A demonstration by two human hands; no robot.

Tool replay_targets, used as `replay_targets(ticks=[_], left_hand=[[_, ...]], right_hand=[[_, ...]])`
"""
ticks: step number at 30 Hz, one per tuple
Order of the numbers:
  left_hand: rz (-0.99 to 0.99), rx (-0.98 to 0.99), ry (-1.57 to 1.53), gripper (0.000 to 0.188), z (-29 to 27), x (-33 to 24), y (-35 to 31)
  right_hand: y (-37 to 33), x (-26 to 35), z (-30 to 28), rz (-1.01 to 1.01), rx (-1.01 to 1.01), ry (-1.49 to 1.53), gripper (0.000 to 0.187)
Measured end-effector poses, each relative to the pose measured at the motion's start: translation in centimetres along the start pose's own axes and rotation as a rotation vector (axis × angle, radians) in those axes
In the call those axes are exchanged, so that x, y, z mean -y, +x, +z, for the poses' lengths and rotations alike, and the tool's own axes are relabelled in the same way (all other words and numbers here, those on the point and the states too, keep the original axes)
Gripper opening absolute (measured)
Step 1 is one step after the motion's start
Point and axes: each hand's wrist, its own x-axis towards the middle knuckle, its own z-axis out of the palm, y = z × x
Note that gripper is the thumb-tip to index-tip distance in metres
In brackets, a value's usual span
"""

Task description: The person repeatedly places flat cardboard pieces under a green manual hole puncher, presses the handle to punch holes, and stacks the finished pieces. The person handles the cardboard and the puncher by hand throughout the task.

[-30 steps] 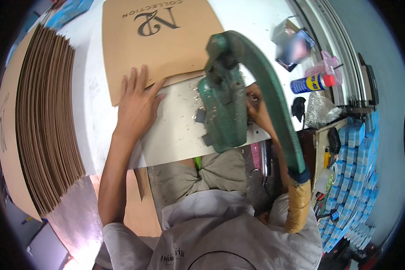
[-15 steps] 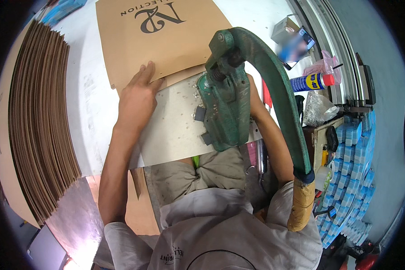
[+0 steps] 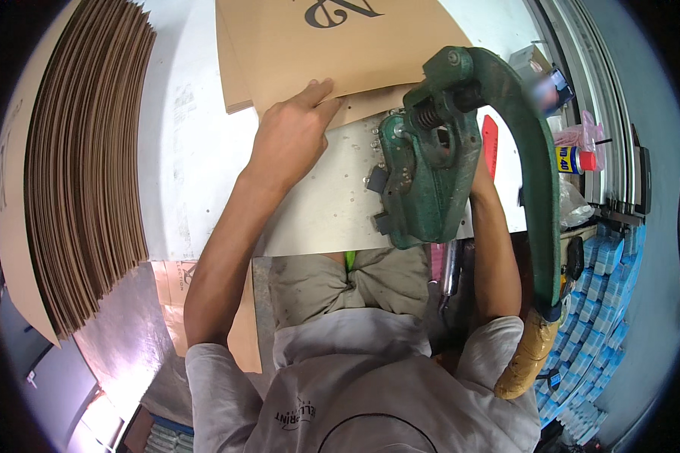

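Observation:
My left hand (image 3: 291,136) rests on the near edge of a brown paper bag (image 3: 340,60) with a dark printed emblem, its fingers stretched out on top. The bag lies over other brown sheets, and its near right part reaches behind a green hand-lever press (image 3: 434,181). The press stands at the table's near edge. Its long curved lever comes down at the right to a grip (image 3: 529,355) wrapped in tan tape. My right hand (image 3: 482,170) is behind the press body; only the wrist area shows and the fingers are mostly hidden.
A tall stack of brown sheets (image 3: 87,166) stands at the left. On the white table (image 3: 196,181) at the right lie a red-handled tool (image 3: 490,143), a spray can (image 3: 570,159) with a red cap, and clear plastic bags (image 3: 574,204). Blue-and-white bundles (image 3: 589,302) are piled at the lower right.
My view has shifted. My left hand and the top bag have slid right toward the press, baring a strip of the sheets underneath at the left. My right hand stays behind the press.

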Motion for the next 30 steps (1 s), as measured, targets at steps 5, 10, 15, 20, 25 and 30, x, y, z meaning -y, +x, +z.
replay_targets(ticks=[5,10,15,20,25,30], left_hand=[[-0.027,-0.011,-0.114,0.035,-0.2,-2.6,1.3],[-0.038,-0.116,-0.176,0.023,1.4,-5.2,1.7],[-0.063,-0.144,-0.247,0.023,2.6,-6.7,1.5],[-0.040,-0.114,-0.238,0.022,3.0,-6.5,2.3],[-0.036,-0.060,-0.214,0.020,2.9,-6.8,2.6],[-0.032,-0.062,-0.241,0.021,2.5,-6.6,2.6]], right_hand=[[1.4,-0.4,0.6,0.362,-0.120,0.722,0.023],[1.0,1.9,1.8,0.390,-0.263,0.753,0.022],[-0.3,-0.4,0.6,0.350,-0.257,0.429,0.020],[0.0,-0.9,-1.0,0.425,-0.176,0.297,0.019],[-1.5,4.2,-6.1,0.062,-0.079,-0.486,0.041],[-9.3,16.8,-5.8,-0.473,0.114,-0.554,0.072]])
